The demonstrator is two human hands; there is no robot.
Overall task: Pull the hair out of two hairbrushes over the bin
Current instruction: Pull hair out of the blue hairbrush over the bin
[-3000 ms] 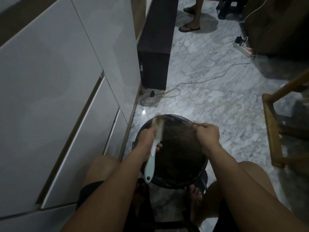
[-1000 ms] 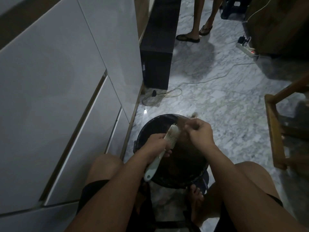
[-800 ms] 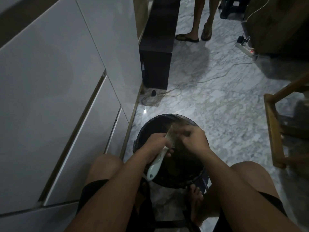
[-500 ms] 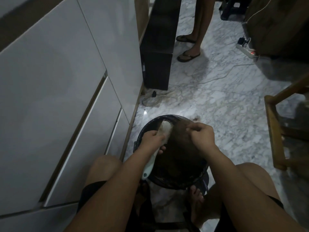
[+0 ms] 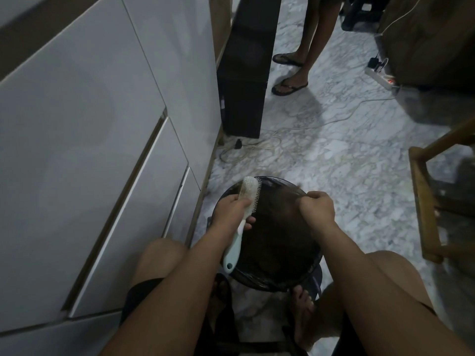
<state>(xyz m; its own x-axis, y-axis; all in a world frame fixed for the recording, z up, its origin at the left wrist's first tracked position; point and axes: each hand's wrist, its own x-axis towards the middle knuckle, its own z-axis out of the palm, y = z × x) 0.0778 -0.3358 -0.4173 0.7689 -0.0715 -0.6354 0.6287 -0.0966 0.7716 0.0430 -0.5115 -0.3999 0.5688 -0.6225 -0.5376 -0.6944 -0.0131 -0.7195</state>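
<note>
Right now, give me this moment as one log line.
left hand: grips hairbrush | right hand: pinches hair strands | both over bin

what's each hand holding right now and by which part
Left hand grips the pale plastic hairbrush where handle meets head. Right hand pinches a tuft of hair over the black bin.

The brush (image 5: 237, 228) was pale, a soft blue-white on its handle and white at the bristle end. The bin (image 5: 270, 276) was black, with a shiny black bag in it. The floor (image 5: 341, 160) was white and grey, with swirly marble lines. The cupboards (image 5: 84, 129) were plain white. A tall box (image 5: 246, 62) was black. The chair (image 5: 424, 201) was brown wood. The cord (image 5: 295, 128) was white.
</note>
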